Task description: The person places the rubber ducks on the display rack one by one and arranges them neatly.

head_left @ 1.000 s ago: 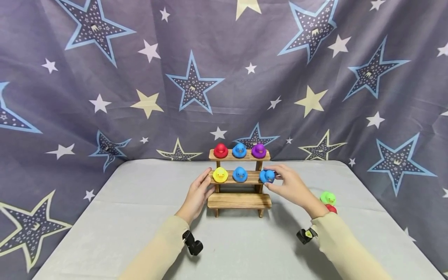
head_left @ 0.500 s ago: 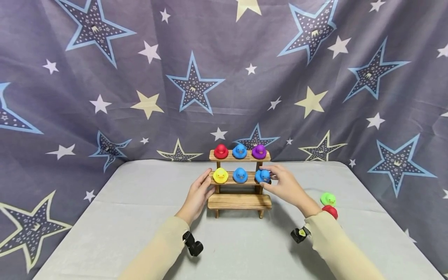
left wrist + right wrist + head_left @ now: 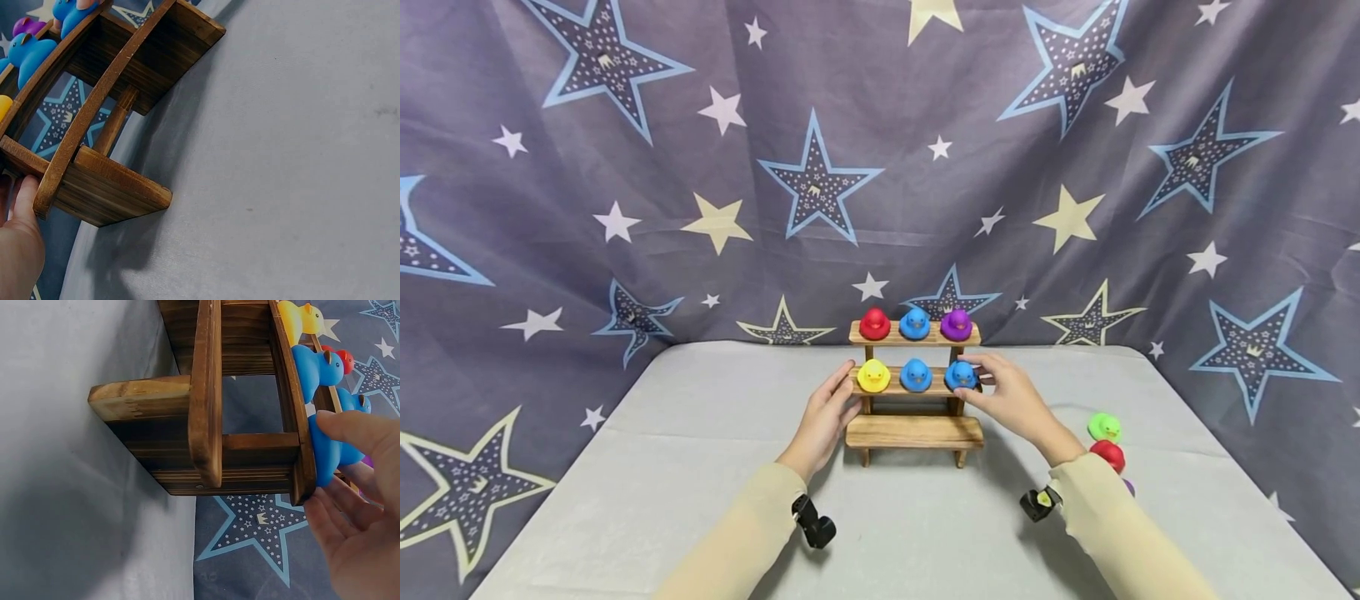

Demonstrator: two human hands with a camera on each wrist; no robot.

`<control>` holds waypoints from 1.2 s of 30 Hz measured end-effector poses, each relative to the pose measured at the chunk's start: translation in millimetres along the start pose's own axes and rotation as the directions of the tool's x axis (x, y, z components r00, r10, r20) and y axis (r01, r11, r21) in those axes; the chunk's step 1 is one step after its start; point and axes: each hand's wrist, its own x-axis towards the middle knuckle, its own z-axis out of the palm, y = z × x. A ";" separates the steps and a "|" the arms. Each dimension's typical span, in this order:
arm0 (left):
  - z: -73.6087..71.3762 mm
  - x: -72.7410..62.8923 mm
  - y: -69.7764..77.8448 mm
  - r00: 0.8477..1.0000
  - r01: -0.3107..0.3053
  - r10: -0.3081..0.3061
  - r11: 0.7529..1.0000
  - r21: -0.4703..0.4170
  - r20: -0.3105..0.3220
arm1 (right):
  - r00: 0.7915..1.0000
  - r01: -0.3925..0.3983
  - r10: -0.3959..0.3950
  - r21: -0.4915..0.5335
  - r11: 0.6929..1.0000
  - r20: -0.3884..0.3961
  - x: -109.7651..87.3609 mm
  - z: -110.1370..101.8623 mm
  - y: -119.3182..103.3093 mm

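Observation:
A wooden three-tier stand (image 3: 914,431) is on the table. My right hand (image 3: 1017,402) pinches a blue rubber duck (image 3: 961,375) at the right end of the middle tier. In the right wrist view, the thumb lies over this blue duck (image 3: 325,453), with fingers beneath and behind it. My left hand (image 3: 820,423) rests against the stand's left end, its fingers fairly straight. Beside the held duck on that tier sit another blue duck (image 3: 916,376) and a yellow duck (image 3: 874,377). Along the top tier are red (image 3: 875,324), blue (image 3: 915,324) and purple ducks (image 3: 957,325).
To the right on the grey table (image 3: 700,450) lie a green duck (image 3: 1105,427) and a red duck (image 3: 1108,456), with a purple thing (image 3: 1129,487) mostly hidden by the right sleeve. A star-patterned cloth (image 3: 820,275) hangs behind the stand.
My right hand has moved the blue duck slightly left along the middle tier, fully over its right end. The left hand has stayed in place. Part of a purple thing has come into view.

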 end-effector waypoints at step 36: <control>-0.5 0.3 -0.9 1.000 0.000 0.000 1.000 0.003 -0.001 | 0.999 -0.004 0.004 -0.004 1.000 0.039 -11.6 -14.4 3.3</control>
